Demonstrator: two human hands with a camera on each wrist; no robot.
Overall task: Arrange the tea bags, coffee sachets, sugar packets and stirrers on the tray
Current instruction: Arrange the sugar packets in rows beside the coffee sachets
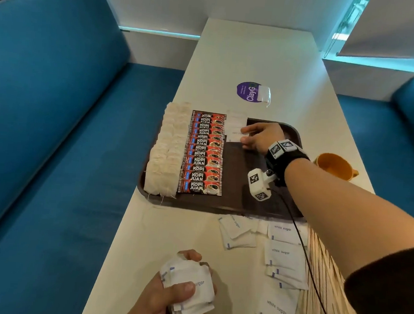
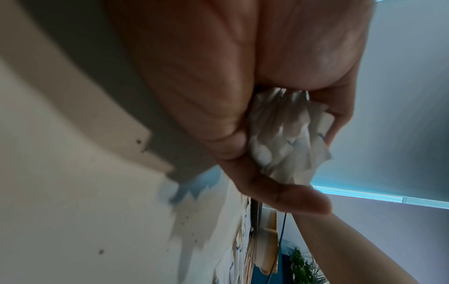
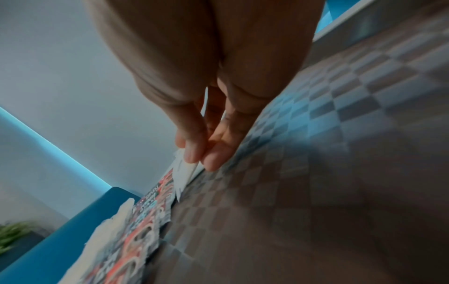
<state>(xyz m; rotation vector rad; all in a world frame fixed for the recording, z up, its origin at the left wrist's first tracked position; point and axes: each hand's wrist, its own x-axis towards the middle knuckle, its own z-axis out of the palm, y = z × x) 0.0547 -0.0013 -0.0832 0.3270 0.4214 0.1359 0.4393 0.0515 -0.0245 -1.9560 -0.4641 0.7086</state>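
Note:
A dark brown tray (image 1: 237, 199) lies across the white table. Its left side holds a column of tea bags (image 1: 166, 151), then a column of red coffee sachets (image 1: 203, 154). To their right, at the tray's far edge, lie white sugar packets (image 1: 236, 120). My right hand (image 1: 246, 137) pinches one white sugar packet (image 3: 184, 176) low over the tray beside the sachets. My left hand (image 1: 178, 293) grips a bunch of sugar packets (image 2: 289, 138) above the table's near edge. More sugar packets (image 1: 282, 259) and wooden stirrers (image 1: 327, 285) lie on the table in front of the tray.
An orange cup (image 1: 334, 165) stands to the right of the tray. A purple round sticker (image 1: 247, 92) and a clear packet (image 1: 264, 94) sit farther back on the table. Blue sofas (image 1: 55, 120) flank the table on both sides.

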